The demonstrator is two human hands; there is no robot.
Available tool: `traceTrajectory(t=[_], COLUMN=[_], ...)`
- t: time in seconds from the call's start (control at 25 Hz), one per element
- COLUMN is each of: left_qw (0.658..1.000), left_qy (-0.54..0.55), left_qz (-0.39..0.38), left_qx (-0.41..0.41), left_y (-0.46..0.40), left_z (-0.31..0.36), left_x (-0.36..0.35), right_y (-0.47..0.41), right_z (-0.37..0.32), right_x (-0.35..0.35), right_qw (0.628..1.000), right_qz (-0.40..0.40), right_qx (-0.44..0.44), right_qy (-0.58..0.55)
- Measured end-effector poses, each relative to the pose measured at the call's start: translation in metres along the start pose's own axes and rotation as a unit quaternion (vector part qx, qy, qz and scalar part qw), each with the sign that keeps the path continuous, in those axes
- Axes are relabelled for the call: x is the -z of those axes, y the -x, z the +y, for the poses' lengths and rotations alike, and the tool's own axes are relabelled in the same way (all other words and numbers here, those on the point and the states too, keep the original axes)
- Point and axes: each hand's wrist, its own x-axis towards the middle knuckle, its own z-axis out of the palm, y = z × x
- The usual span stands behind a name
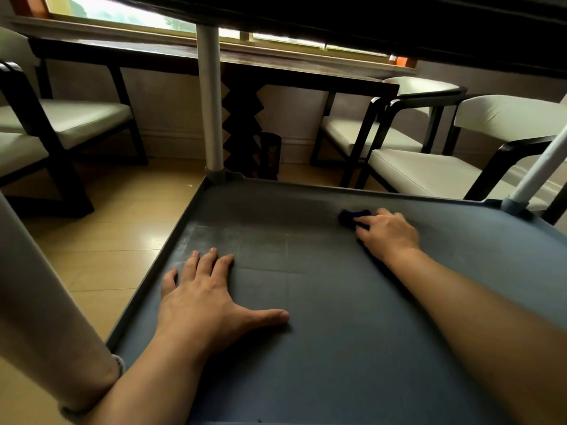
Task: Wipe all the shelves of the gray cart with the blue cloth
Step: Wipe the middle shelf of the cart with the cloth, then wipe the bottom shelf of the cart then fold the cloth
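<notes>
Nearest me, my left hand (pixel 211 299) lies flat on the gray cart's shelf (pixel 337 332), fingers spread, thumb pointing right, holding nothing. Farther in, near the far right corner, my right hand (pixel 388 233) presses the blue cloth (pixel 351 216) against the shelf, fingers curled over it; only a dark bunch shows past my fingertips. Raised rims edge this shallow tray, and I see nothing else in it. White posts (pixel 210 99) rise at its corners.

A long dark wooden bench (pixel 276 67) runs under the window (pixel 129 10) across the top of the frame, its zigzag pedestal (pixel 242 130) at centre. Cream-cushioned dark-framed chairs sit at left (pixel 70 118) and right (pixel 429 170) on the pale wooden floor (pixel 116 228).
</notes>
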Motion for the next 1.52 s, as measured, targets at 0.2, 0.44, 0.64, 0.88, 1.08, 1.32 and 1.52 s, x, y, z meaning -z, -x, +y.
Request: traceTrajectory(t=[0.2, 0.44, 0.64, 0.88, 1.08, 1.32, 1.52], left_qw=[1.000, 1.000, 1.000, 1.000, 0.982, 0.911, 0.921], left_qy=[0.000, -0.011, -0.014, 0.016, 0.115, 0.181, 0.089], left_qz=[-0.005, -0.001, -0.001, 0.000, 0.061, 0.203, -0.005], left_qx=[0.003, 0.000, -0.013, -0.023, -0.134, -0.310, -0.379], left_y=[-0.002, -0.003, -0.005, -0.005, 0.032, 0.164, 0.226], left_z=[0.000, 0.001, 0.002, 0.006, 0.014, -0.060, -0.127], left_x=[-0.001, 0.002, 0.003, 0.011, 0.038, 0.039, -0.043], right_y=[0.020, 0.023, 0.039, 0.084, 0.163, 0.293, 0.365], right_z=[0.108, 0.103, 0.104, 0.050, -0.041, -0.088, -0.084], right_x=[0.007, 0.008, 0.013, 0.042, 0.078, 0.112, 0.074], right_qw=[0.991, 0.990, 0.983, 0.982, 0.947, 0.904, 0.891], right_qz=[-0.001, 0.009, -0.013, -0.020, 0.019, 0.018, -0.023], right_qx=[-0.127, -0.136, -0.180, -0.024, 0.144, 0.252, 0.310], right_qy=[0.029, 0.039, 0.034, -0.188, -0.287, -0.344, -0.330])
